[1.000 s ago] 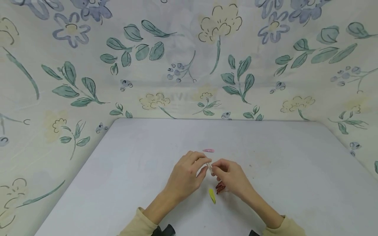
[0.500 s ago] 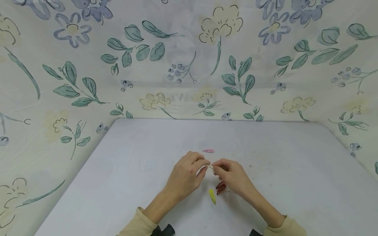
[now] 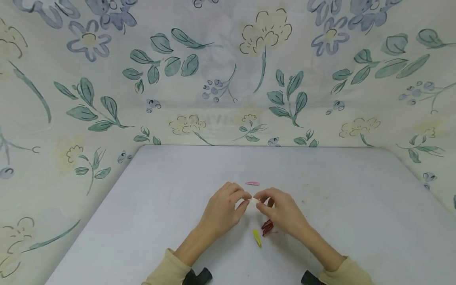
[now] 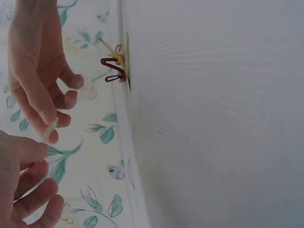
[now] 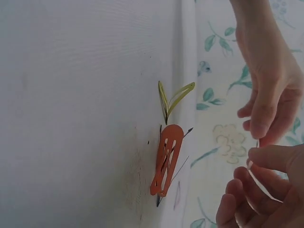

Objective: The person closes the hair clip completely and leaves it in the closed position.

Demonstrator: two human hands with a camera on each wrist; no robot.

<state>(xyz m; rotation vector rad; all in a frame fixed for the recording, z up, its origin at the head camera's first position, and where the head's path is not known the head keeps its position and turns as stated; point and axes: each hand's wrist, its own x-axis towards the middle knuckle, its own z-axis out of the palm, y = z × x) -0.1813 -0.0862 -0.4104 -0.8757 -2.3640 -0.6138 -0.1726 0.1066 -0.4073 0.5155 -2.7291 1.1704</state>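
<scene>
Between my two hands is a small white hair clip (image 3: pixel 254 200), held just above the table and mostly covered by fingertips. My left hand (image 3: pixel 222 208) pinches its left end between thumb and index finger. At its other end my right hand (image 3: pixel 283 209) pinches with thumb and forefinger; the left wrist view shows the pale clip (image 4: pixel 51 129) there. Below the right hand lies a small bunch of dark red snap hair clips (image 3: pixel 267 227), partly overlapping. A yellow snap clip (image 3: pixel 257 238) rests beside them, its frame bent apart in the right wrist view. Beyond the hands lies a pink clip (image 3: pixel 252 183).
The white tabletop (image 3: pixel 171 170) reaches back to a floral-patterned cloth (image 3: pixel 221 79) that stands behind it and along the sides. Dark specks lie on the table to the right. Black straps (image 3: pixel 199 276) show near the sleeves.
The white clip has turned from a steep slant to lying nearly level between the hands. The right fingers have shifted slightly upward; the clips on the table stay in place.
</scene>
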